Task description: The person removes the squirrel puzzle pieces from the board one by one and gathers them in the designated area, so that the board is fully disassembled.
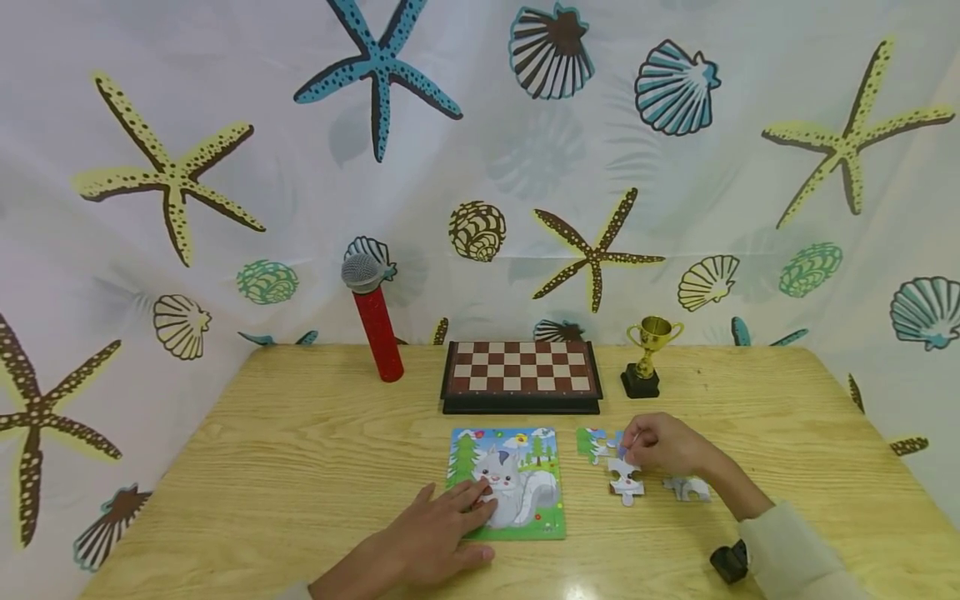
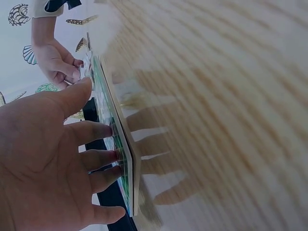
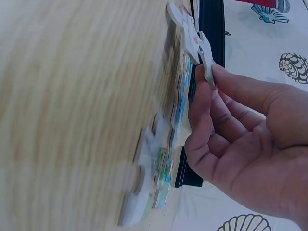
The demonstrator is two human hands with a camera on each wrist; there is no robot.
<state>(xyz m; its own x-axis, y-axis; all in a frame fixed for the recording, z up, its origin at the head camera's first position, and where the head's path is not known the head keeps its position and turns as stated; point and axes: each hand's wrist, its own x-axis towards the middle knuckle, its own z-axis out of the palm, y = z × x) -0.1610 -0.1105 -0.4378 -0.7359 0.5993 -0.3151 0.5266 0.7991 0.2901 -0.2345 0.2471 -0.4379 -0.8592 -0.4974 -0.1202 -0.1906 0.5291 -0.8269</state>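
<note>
A squarish squirrel jigsaw puzzle (image 1: 536, 492) lies flat on the table, its picture showing a grey squirrel, trees and grass. My left hand (image 1: 438, 533) rests over its lower left part, fingers spread and fairly straight, with the fingertips (image 2: 115, 156) at its face in the left wrist view. To the right, my right hand (image 1: 663, 446) pinches a puzzle piece (image 3: 207, 60) between thumb and forefinger. That piece overlaps a whitish puzzle piece (image 1: 626, 483) in view. Behind the hand lie green and blue puzzle pieces (image 1: 592, 442); a grey-white puzzle piece (image 1: 690, 489) sits under the right wrist.
A folded chessboard box (image 1: 521, 375) stands behind the puzzle. A small gold trophy (image 1: 647, 358) is at its right, and a red microphone (image 1: 378, 325) stands upright at its left. A black object (image 1: 729, 562) shows beside the right sleeve. A patterned cloth (image 1: 465, 167) hangs behind the wooden table.
</note>
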